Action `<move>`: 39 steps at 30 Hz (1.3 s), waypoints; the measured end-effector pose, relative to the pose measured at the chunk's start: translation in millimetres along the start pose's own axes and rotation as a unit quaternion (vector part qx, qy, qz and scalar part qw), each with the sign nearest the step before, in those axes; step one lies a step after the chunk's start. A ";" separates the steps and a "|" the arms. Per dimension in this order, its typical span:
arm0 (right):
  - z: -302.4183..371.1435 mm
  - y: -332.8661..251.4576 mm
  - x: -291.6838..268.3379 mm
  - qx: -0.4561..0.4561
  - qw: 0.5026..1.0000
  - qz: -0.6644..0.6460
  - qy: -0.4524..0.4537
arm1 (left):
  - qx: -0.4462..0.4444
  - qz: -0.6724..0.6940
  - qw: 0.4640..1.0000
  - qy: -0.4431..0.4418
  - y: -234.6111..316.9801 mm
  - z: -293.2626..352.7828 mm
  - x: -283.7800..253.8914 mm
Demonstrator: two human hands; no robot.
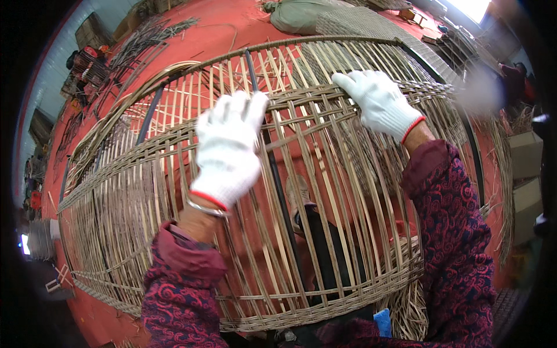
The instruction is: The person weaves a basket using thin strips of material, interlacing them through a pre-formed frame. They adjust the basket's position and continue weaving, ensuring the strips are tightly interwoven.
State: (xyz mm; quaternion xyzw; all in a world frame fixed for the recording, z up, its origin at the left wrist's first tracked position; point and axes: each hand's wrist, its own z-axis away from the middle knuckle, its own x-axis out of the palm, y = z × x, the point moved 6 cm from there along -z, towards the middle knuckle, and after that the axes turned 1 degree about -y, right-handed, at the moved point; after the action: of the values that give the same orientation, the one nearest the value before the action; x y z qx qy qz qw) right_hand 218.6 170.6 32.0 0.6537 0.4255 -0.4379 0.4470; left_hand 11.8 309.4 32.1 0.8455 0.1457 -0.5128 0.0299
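Before me stands a large frame of thin upright wicker sticks and dark rods (pixel 278 191), crossed by a woven band (pixel 168 139). My left hand (pixel 229 151), in a white knitted glove with a red cuff edge, lies over the band near a dark rod. Its fingers point up and bend around a strand. That loose flat strand (pixel 310 130) runs from beside the left hand toward the right one. My right hand (pixel 380 104), gloved alike, is closed over the band farther right, its thumb side toward the left. Both palms and most fingertips are hidden.
The red floor (pixel 243 23) shows through and around the frame. Bundles of loose strands (pixel 174 29) lie at far left, and more (pixel 409 290) hang near my right forearm. A green sack (pixel 301 14) and a woven mat (pixel 365 26) lie behind. Boxes (pixel 525 156) stand at right.
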 end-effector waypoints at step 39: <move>22.9 -30.8 -21.3 -0.036 0.929 -0.274 0.245 | -0.025 0.254 0.965 -0.068 4.2 -35.9 28.6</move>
State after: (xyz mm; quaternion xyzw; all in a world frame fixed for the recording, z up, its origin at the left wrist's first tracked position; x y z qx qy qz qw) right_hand 179.6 152.5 40.8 0.5819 0.6997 -0.3545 0.2146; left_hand 56.2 318.8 23.6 0.8170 -0.0635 -0.5408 0.1898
